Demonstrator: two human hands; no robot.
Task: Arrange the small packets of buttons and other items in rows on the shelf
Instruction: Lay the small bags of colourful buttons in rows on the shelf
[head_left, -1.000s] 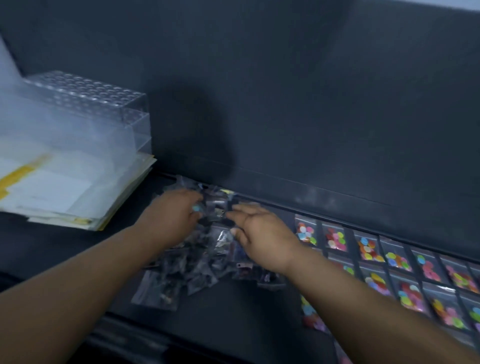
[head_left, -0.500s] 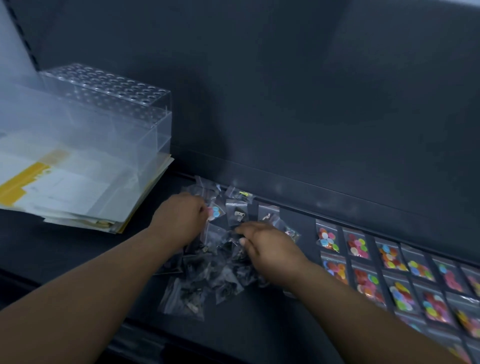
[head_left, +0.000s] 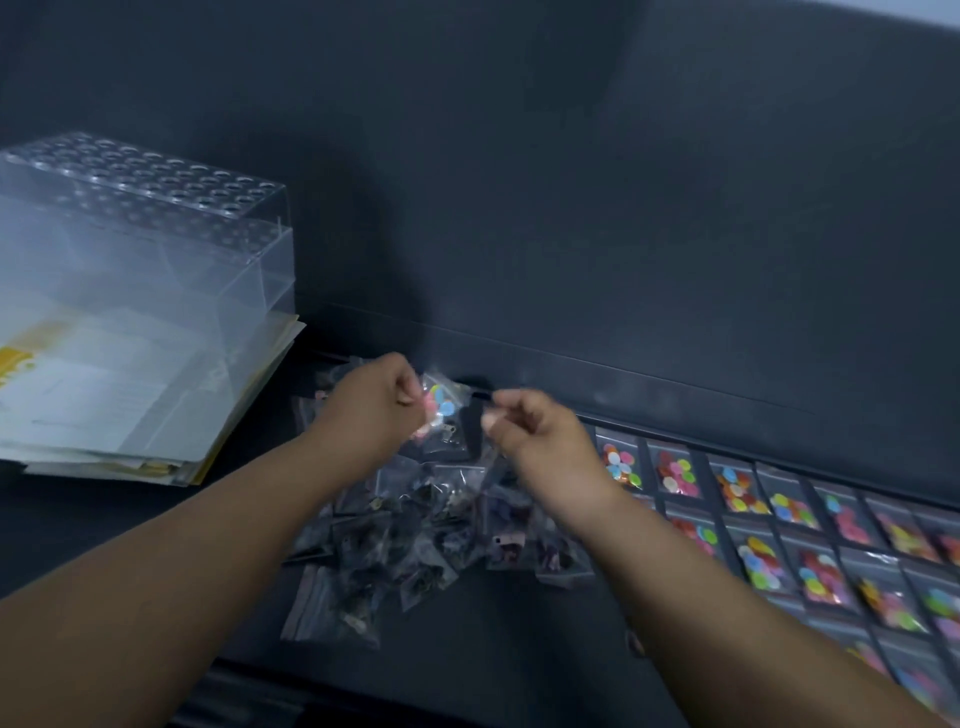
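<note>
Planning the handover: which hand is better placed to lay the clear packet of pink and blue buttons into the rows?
Probably the right hand: it sits beside the rows of colourful button packets. The left hand pinches the clear packet of pink and blue buttons but would need to cross it.

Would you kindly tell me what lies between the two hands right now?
In the head view, a packet of coloured buttons, pinched by the left hand, sits between it and the right hand.
</note>
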